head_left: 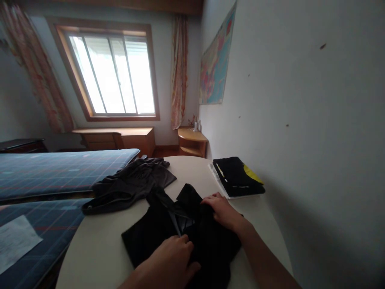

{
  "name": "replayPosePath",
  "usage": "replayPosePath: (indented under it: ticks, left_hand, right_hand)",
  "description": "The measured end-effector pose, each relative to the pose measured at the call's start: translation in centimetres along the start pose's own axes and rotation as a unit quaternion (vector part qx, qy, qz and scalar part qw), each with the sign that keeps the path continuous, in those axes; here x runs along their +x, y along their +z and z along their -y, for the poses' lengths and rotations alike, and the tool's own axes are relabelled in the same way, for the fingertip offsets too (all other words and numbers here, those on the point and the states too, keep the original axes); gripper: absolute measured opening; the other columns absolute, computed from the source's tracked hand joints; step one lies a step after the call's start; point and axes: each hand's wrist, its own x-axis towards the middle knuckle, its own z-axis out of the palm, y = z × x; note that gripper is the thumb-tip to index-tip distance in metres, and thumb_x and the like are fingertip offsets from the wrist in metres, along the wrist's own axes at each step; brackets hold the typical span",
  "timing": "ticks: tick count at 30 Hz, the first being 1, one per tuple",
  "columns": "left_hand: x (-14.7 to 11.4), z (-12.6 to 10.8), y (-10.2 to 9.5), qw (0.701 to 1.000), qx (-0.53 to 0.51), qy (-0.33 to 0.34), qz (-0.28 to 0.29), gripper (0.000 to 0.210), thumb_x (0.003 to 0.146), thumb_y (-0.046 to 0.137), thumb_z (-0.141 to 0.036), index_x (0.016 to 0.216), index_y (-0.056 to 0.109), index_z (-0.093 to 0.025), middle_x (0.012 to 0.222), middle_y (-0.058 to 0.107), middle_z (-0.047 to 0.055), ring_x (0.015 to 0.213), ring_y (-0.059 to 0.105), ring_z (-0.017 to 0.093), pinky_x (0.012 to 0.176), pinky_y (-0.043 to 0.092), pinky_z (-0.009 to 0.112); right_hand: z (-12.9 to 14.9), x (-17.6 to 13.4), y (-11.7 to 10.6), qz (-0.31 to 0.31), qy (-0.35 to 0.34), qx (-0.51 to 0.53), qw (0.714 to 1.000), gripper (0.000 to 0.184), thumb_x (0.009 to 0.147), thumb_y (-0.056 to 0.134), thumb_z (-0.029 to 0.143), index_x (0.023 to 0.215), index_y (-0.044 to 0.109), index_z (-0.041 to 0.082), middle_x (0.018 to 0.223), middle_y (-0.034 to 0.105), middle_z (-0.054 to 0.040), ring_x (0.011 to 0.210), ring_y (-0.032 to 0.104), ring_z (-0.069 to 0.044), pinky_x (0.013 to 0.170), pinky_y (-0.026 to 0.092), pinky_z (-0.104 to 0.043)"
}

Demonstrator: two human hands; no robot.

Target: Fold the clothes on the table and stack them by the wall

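Note:
A black collared garment, seemingly a jacket (210, 245), lies spread on the round pale table (96, 241), its collar away from me and a bluish-grey lining showing at the neck. My left hand (173, 257) is on its front below the neck opening, fingers curled onto the cloth edge. At the right of the collar, my right hand (221, 210) grips the fabric with bent fingers; the fingertips are partly hidden. Just beyond, on the left, a crumpled dark grey garment (135, 182) rests near the table edge.
Folded black-and-yellow clothing (233, 172) sits on a clear plastic bag (218, 178) by the right wall. Two plaid mattresses (69, 170) lie left of the table, the nearer one bearing a paper sheet (18, 241). A wooden corner shelf (192, 136) stands beyond.

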Motion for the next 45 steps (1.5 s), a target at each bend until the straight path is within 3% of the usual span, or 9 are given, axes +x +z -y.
replayPosePath:
  ticks: [5,8,12,15,19,27,34,39,45]
  left_hand:
    - [0.2,-1.2,-2.0,0.984,-0.056,0.129,0.107,0.021,0.091,0.055,-0.034,0.092,0.075,-0.025,0.083,0.075,0.006,0.073,0.072,0.025,0.060,0.049,0.030]
    - [2.1,0.9,-3.5,0.993,-0.071,0.088,-0.012,0.022,0.093,0.051,-0.031,0.092,0.072,-0.027,0.085,0.075,0.001,0.076,0.070,0.020,0.065,0.049,0.027]
    - [5.2,5.8,-3.6,0.967,0.018,-0.026,-0.251,0.050,0.083,0.062,-0.023,0.133,0.056,-0.022,0.143,0.054,0.011,0.128,0.051,0.029,0.104,0.041,0.039]
    - [6.4,8.8,-2.5,0.970,0.048,-0.053,-0.233,0.058,0.081,0.067,-0.022,0.137,0.053,-0.020,0.140,0.057,0.013,0.130,0.050,0.031,0.109,0.036,0.043]
    - [6.7,10.9,-2.2,0.969,0.057,-0.088,-0.225,0.019,0.091,0.056,-0.024,0.108,0.065,-0.023,0.107,0.073,0.007,0.106,0.065,0.025,0.094,0.044,0.035]
    - [7.5,16.2,-8.3,0.892,0.114,-0.289,-0.329,0.031,0.101,0.040,-0.040,0.121,0.059,-0.024,0.106,0.072,0.008,0.094,0.070,0.028,0.075,0.049,0.033]
    - [7.3,16.9,-7.0,0.907,0.154,-0.243,-0.308,0.040,0.094,0.051,-0.030,0.131,0.055,-0.017,0.133,0.057,0.014,0.123,0.053,0.032,0.099,0.043,0.041]
    - [6.9,15.0,-3.6,0.944,0.131,-0.194,-0.232,0.035,0.093,0.054,-0.037,0.123,0.061,-0.019,0.117,0.066,0.009,0.104,0.064,0.024,0.089,0.049,0.032]
    - [6.4,14.7,-2.1,0.960,0.155,-0.202,-0.120,0.057,0.092,0.052,-0.049,0.141,0.053,-0.020,0.147,0.052,0.014,0.127,0.052,0.036,0.100,0.044,0.049]
  right_hand:
    - [0.3,0.7,1.4,-0.008,-0.032,0.010,0.999,0.082,0.065,0.040,-0.011,0.133,0.062,0.028,0.136,0.060,-0.0066,0.127,0.050,-0.023,0.110,0.038,-0.040]
    - [0.4,1.0,1.8,-0.017,-0.059,0.061,0.996,0.084,0.069,0.041,-0.009,0.146,0.047,0.025,0.146,0.051,-0.0078,0.137,0.042,-0.019,0.116,0.033,-0.039]
    - [-0.5,1.0,1.5,-0.050,-0.035,0.062,0.996,0.069,0.078,0.059,0.008,0.145,0.047,0.021,0.144,0.053,-0.0104,0.135,0.045,-0.023,0.116,0.033,-0.043]
    - [-1.7,0.7,0.9,-0.081,0.036,0.019,0.996,0.055,0.086,0.063,0.023,0.139,0.053,0.016,0.138,0.059,-0.0142,0.129,0.052,-0.027,0.112,0.038,-0.044]
    - [-3.0,0.4,0.7,-0.072,0.116,-0.032,0.990,0.044,0.091,0.059,0.029,0.133,0.059,0.015,0.129,0.064,-0.0156,0.122,0.058,-0.029,0.105,0.043,-0.043]
    - [-1.9,0.9,1.1,-0.043,0.100,-0.063,0.992,0.033,0.094,0.053,0.026,0.124,0.065,0.018,0.124,0.068,-0.0097,0.116,0.060,-0.023,0.104,0.041,-0.034]
    - [-1.1,1.4,1.6,-0.049,0.108,-0.107,0.987,0.035,0.088,0.063,0.029,0.121,0.067,0.018,0.116,0.069,-0.0111,0.117,0.054,-0.028,0.100,0.041,-0.037]
    - [-2.4,1.8,1.1,-0.115,0.161,-0.075,0.977,0.028,0.089,0.047,0.010,0.104,0.068,0.019,0.107,0.069,-0.0072,0.107,0.058,-0.021,0.092,0.043,-0.028]
    - [-1.7,1.5,0.3,-0.183,0.152,-0.106,0.966,0.042,0.088,0.040,0.003,0.118,0.065,0.020,0.120,0.066,-0.0085,0.119,0.052,-0.023,0.096,0.041,-0.032]
